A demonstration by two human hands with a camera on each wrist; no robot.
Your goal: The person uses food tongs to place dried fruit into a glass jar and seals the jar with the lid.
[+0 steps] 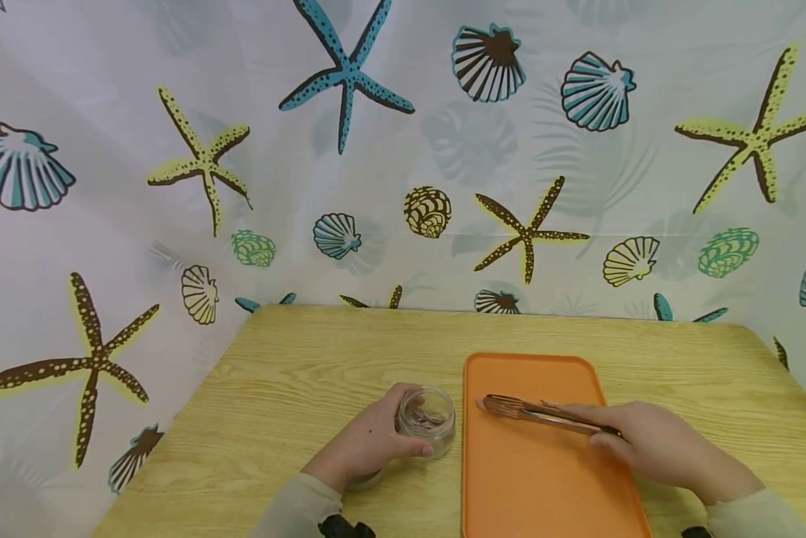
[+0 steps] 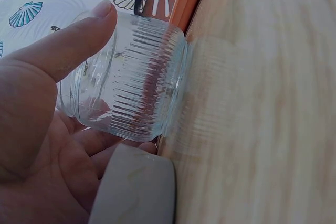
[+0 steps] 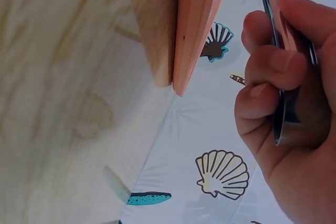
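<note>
Finely ribbed, see-through glass jar [image 2: 139, 80]

I'm somewhere screened off like a booth: a curtain [image 1: 383, 179] printed with starfish [image 1: 348, 71] and shells [image 1: 597, 91] walls my table [image 1: 349, 351] at the back and both sides. The tongs [image 1: 534, 413], jar [image 1: 427, 422] and tray [image 1: 544, 478] are kitchen things, but whether this is a home I cannot tell.

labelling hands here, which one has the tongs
The right hand, gripping the tongs over the orange tray; the left hand holds the glass jar beside the tray instead.
</note>
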